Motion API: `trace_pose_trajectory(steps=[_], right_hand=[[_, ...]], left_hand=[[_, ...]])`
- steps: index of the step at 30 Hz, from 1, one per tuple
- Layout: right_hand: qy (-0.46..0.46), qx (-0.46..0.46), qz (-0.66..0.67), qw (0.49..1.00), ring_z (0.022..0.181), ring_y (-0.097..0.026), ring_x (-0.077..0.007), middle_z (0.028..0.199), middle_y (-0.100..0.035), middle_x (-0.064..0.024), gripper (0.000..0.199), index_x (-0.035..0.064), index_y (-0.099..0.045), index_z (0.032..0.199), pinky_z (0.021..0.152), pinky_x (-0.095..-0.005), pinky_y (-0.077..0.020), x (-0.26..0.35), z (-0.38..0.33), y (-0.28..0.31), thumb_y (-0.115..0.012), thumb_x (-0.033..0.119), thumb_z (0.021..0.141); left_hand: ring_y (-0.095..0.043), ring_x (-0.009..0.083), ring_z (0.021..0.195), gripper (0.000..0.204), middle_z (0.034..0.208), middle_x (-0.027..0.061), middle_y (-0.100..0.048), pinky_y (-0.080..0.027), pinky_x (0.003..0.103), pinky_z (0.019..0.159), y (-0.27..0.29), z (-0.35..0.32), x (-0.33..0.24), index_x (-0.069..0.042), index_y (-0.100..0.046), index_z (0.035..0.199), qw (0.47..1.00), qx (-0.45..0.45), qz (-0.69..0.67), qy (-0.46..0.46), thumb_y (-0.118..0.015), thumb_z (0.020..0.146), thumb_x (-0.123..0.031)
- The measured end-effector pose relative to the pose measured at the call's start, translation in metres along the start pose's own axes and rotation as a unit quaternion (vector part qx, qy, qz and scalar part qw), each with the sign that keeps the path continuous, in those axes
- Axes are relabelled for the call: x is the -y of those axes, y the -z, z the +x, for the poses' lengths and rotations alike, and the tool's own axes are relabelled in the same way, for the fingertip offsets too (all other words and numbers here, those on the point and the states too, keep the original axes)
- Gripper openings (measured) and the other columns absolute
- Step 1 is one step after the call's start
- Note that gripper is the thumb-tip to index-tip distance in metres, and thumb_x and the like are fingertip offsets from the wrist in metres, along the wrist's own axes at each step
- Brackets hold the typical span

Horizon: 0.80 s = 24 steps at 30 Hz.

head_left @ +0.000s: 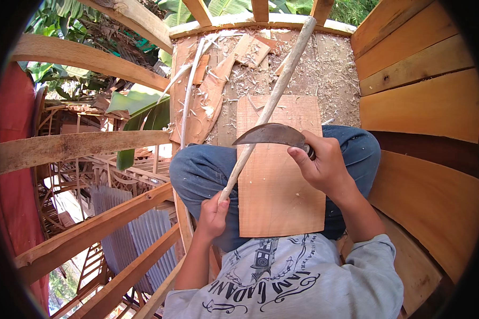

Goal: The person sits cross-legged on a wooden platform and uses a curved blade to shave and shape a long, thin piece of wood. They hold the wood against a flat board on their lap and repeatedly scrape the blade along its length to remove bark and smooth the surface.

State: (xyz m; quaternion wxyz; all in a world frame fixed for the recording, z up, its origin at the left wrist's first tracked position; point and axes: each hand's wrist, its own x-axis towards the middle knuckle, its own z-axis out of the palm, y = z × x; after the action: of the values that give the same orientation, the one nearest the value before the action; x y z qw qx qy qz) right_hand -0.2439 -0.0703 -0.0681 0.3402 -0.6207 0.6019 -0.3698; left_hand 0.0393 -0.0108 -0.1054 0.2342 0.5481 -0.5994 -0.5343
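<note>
Wooden stick crosses beneath sickle in right hand.

A red surface shows at nine o'clock, grey corrugated sheets at eight, a plank wall at three, green leaves at twelve.

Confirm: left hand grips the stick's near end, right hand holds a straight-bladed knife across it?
Not straight: the head view shows a curved-bladed knife. The right hand does hold it across the stick, whose near end the left hand grips.
</note>
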Motion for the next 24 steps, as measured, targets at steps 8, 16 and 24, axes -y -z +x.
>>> trace_pose_trajectory(steps=[8, 16, 24], right_hand=[[0.039, -0.022, -0.125, 0.991, 0.046, -0.053, -0.0280, 0.052, -0.050, -0.0127, 0.046, 0.0036, -0.052, 0.061, 0.044, -0.0345, -0.0400, 0.001, -0.014, 0.004, -0.072, 0.041, 0.076], [0.006, -0.152, -0.153, 0.976, 0.041, -0.047, -0.0267, 0.048, -0.044, -0.0128, 0.048, 0.0021, -0.049, 0.059, 0.042, -0.0336, -0.0357, -0.001, 0.010, 0.052, -0.071, 0.040, 0.078], [0.087, -0.110, -0.300, 0.943, 0.039, -0.046, -0.0241, 0.046, -0.046, -0.0075, 0.050, 0.0074, -0.050, 0.056, 0.040, -0.0339, -0.0352, 0.010, 0.006, 0.039, -0.071, 0.048, 0.074]], left_hand=[[-0.041, 0.0148, 0.043, 0.031, 0.052, 0.0049, -0.036, -0.033, 0.030, 0.045, -0.003, -0.004, 0.004, -0.002, -0.050, 0.074, 0.998, -0.012, 0.024, -0.052, -0.048, 0.093, -0.026], [-0.045, 0.0256, 0.041, 0.029, 0.050, 0.0089, -0.039, -0.035, 0.033, 0.043, -0.006, -0.006, 0.014, -0.003, -0.050, 0.071, 0.984, -0.039, 0.097, -0.147, -0.049, 0.091, -0.024], [-0.050, 0.0288, 0.042, 0.023, 0.052, 0.0102, -0.043, -0.037, 0.035, 0.043, -0.013, -0.003, 0.017, -0.003, -0.053, 0.074, 0.973, -0.067, 0.141, -0.169, -0.053, 0.089, -0.021]])
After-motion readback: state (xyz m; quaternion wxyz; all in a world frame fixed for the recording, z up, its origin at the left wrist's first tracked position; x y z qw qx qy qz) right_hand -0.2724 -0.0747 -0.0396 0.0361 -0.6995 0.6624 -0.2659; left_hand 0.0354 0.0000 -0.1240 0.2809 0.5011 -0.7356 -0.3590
